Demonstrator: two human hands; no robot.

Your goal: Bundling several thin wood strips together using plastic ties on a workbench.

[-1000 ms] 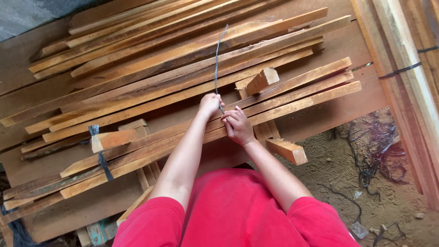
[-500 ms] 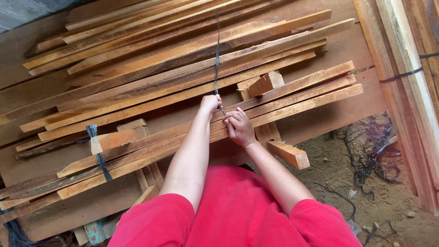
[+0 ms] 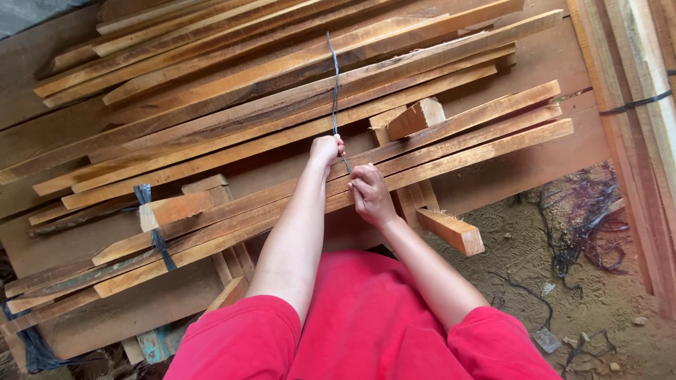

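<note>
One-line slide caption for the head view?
Left hand pulls a dark strap taut over wooden slats; right hand grips its lower end.

My counter (image 3: 535, 165) (brown board top) carries long wood slats (image 3: 282, 84); short offcut blocks (image 3: 415, 118) lie among them.

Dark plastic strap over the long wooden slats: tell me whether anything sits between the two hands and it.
Nothing visible does. The left hand is closed on the dark plastic strap; the right hand pinches its lower end against the long wooden slats.
</note>
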